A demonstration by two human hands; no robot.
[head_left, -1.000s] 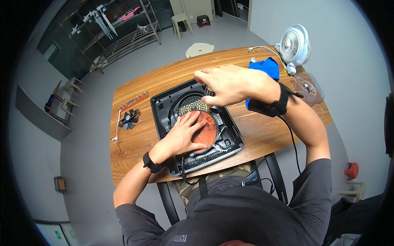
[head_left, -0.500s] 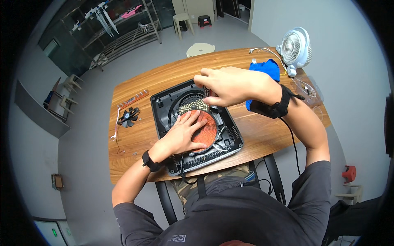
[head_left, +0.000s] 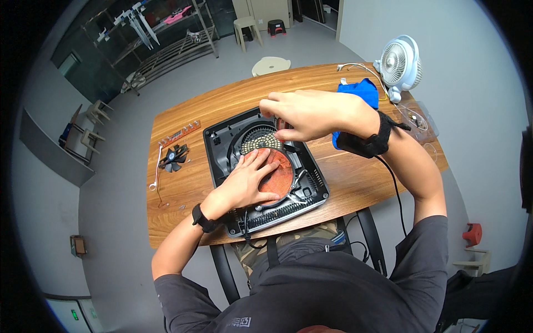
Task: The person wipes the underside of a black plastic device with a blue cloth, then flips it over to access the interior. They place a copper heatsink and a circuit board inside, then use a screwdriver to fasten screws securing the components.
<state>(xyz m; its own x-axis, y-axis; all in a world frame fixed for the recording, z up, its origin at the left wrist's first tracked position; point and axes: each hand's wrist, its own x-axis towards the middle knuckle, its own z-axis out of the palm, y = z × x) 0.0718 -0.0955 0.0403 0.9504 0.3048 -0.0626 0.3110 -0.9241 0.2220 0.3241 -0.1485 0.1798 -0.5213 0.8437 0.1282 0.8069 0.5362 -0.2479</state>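
Observation:
On the table lies the black plastic casing of an induction cooker (head_left: 220, 145), its inside exposed. A round copper-coloured coil (head_left: 280, 176) rests over its near half, tilt unclear. My left hand (head_left: 248, 178) lies on the coil with fingers spread. Behind the coil shows a round vent grille (head_left: 261, 137). Over the casing's far right part my right hand (head_left: 308, 115) hangs palm down, fingers curled and thumb below. Between thumb and fingers a bit of a dark reddish part (head_left: 282, 124) shows; the hand hides most of it.
Left of the casing are a small black fan (head_left: 174, 159) and a narrow orange circuit board (head_left: 180, 134) with a wire. A blue cloth (head_left: 361, 91), a white desk fan (head_left: 398, 66) and cables stand or lie at the far right. A round stool (head_left: 271, 65) is beyond the table.
My right hand has shifted very slightly at the casing's far right part. The left hand and the coil keep their place.

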